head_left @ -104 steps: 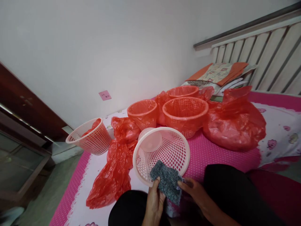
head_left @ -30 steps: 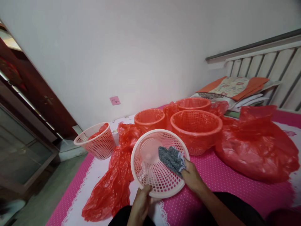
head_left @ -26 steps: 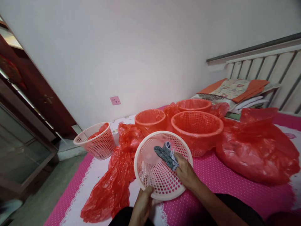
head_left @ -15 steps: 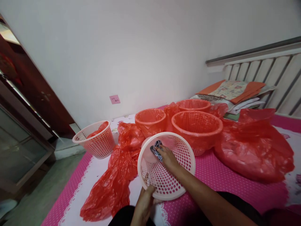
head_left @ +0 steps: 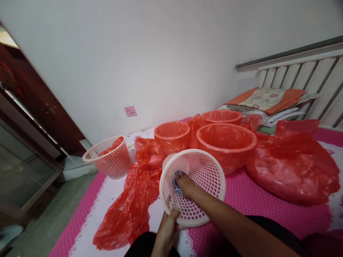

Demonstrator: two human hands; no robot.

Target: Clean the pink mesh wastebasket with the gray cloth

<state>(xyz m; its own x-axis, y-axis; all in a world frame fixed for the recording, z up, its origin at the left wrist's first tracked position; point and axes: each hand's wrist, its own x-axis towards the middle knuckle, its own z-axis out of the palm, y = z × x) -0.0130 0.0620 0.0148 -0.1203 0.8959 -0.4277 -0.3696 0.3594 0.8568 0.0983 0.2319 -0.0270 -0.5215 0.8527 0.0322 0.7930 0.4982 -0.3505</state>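
Clutching a half-hidden cloth [head_left: 177, 184], right grip [head_left: 187, 185] inside the basket [head_left: 207, 175], left grip [head_left: 168, 224] pinching its rim [head_left: 193, 224]

Bare forearms [head_left: 223, 217], black legwear [head_left: 142, 245], apparently trousers

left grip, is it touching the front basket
Touching: the head view shows the left grip at the near rim of the front basket, its thumb lying over the edge.

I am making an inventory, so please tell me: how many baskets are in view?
5: the held basket in the left hand; the left basket; and, lined in red, the middle basket, the right basket and the rear basket. More may be hidden.
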